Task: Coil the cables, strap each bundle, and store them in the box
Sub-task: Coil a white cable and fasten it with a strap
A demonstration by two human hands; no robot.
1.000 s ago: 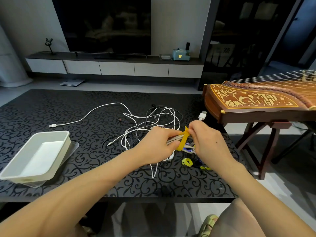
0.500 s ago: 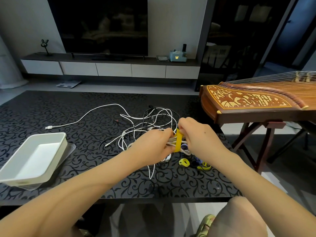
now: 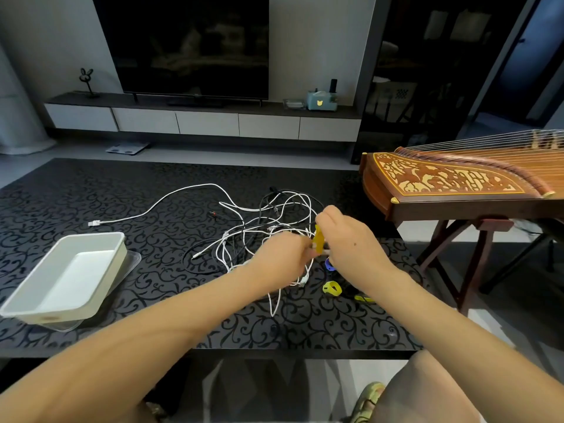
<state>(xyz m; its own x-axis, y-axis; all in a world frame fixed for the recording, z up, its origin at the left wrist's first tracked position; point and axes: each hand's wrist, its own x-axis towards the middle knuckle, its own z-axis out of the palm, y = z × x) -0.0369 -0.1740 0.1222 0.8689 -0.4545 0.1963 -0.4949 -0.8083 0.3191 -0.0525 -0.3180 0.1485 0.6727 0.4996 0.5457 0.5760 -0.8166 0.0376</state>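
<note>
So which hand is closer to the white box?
Left. The left hand, holding the cables, is to the right of the box. The right hand, pinching the yellow strap, is even farther right.

A dark television (image 3: 192, 44) hangs on the pale wall (image 3: 320, 41) at upper centre, above a low console (image 3: 207, 123) with white drawers. A black scroll-patterned table (image 3: 91, 193) fills the middle. A carved wooden zither (image 3: 457, 184) stands at right.
</note>
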